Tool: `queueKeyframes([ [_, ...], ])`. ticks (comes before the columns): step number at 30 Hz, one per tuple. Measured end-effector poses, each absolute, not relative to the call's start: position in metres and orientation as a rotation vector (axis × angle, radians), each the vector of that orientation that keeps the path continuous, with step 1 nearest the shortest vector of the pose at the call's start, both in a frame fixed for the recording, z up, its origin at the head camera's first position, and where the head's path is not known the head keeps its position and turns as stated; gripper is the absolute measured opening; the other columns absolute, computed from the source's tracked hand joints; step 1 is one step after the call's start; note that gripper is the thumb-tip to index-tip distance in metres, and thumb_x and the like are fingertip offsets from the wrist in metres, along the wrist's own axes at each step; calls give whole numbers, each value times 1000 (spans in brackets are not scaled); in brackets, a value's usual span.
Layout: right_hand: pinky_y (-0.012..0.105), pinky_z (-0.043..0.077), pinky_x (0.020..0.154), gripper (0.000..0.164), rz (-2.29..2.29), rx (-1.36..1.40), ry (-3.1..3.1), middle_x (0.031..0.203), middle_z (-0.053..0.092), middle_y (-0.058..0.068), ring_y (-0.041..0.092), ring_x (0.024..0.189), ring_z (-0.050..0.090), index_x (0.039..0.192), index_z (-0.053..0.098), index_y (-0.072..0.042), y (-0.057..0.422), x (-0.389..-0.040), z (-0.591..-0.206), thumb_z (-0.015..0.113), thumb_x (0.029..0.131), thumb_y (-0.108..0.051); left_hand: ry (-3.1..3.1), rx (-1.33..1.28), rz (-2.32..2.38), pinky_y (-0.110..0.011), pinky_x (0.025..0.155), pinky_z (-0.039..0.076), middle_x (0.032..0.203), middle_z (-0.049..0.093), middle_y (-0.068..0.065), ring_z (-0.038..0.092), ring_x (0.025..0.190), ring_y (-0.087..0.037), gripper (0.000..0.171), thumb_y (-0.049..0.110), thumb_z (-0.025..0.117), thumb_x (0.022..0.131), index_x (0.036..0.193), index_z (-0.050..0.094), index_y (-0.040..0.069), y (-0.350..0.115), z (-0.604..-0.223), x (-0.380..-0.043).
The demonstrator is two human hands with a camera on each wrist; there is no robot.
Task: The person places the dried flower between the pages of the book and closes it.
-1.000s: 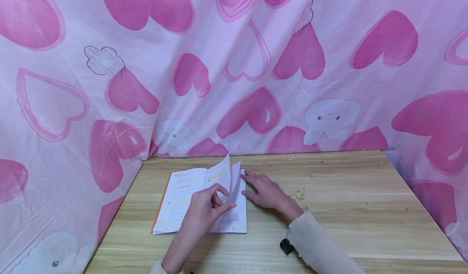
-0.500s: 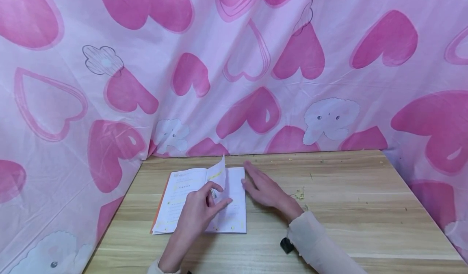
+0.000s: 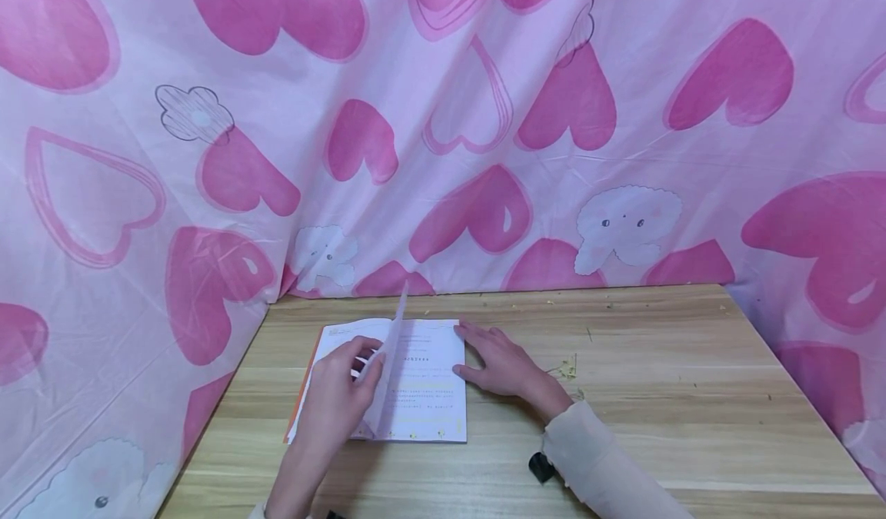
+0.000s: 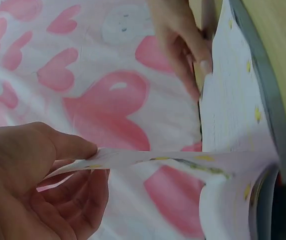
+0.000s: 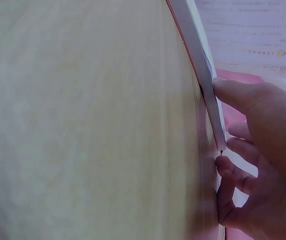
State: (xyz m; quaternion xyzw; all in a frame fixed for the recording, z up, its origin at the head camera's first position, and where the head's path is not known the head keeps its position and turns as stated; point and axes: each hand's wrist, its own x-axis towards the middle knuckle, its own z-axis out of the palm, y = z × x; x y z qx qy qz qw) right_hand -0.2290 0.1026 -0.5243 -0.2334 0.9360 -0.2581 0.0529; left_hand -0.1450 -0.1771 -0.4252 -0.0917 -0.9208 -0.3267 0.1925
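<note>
A book (image 3: pixel 432 357) with printed white pages and an orange cover edge lies spread on the table. One lifted page (image 3: pixel 392 357) stands nearly upright over its middle. My left hand (image 3: pixel 335 392) pinches that page by its outer edge; in the left wrist view the thumb (image 4: pixel 75 146) presses from one side and the fingers lie on the other. At the book's right edge rests my right hand (image 3: pixel 504 361), fingers extended toward the far corner. The right wrist view shows its thumb (image 5: pixel 237 92) touching the page edge.
Bits of dried plant (image 3: pixel 569 367) lie on the wooden table (image 3: pixel 678 411) right of the book, with crumbs toward the back edge. A pink heart-patterned cloth (image 3: pixel 464 119) hangs behind and beside the table. A small black object (image 3: pixel 541 467) sits at the right sleeve.
My left hand has moved left, bringing the page from a rightward lean to nearly upright and uncovering the printed right page. The right hand shifts only slightly at the book's edge.
</note>
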Motion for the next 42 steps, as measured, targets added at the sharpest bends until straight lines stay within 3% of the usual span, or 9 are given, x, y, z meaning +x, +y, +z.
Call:
queueKeyframes([
  [14, 54, 34, 131, 79, -758, -681, 2838, 177, 37, 4, 29, 162, 40, 167, 43, -15, 101, -228, -521, 67, 103, -54, -2545, -96, -798, -30, 65, 58, 91, 79, -9, 70, 73, -16, 18, 4, 77, 95, 113, 75, 4, -212, -428, -143],
  [23, 52, 35, 130, 79, -766, -683, 2828, 177, 36, 4, 31, 162, 39, 167, 42, -14, 100, -227, -522, 68, 103, -53, -2537, -18, -706, -50, 72, 61, 92, 78, -17, 74, 80, -30, 27, 2, 74, 95, 121, 72, 0, -233, -440, -145],
  [31, 52, 36, 130, 79, -764, -678, 2834, 177, 37, 4, 31, 161, 40, 167, 43, -14, 100, -227, -522, 68, 103, -53, -2550, 32, -650, -52, 65, 56, 90, 77, -19, 72, 77, -33, 33, 2, 72, 93, 126, 70, 2, -246, -453, -146],
  [42, 51, 36, 130, 79, -769, -686, 2833, 177, 37, 4, 32, 161, 40, 167, 42, -14, 102, -226, -522, 67, 103, -54, -2631, 96, -594, -59, 61, 54, 101, 77, -23, 73, 81, -42, 36, 1, 66, 93, 128, 72, 7, -261, -473, -146],
])
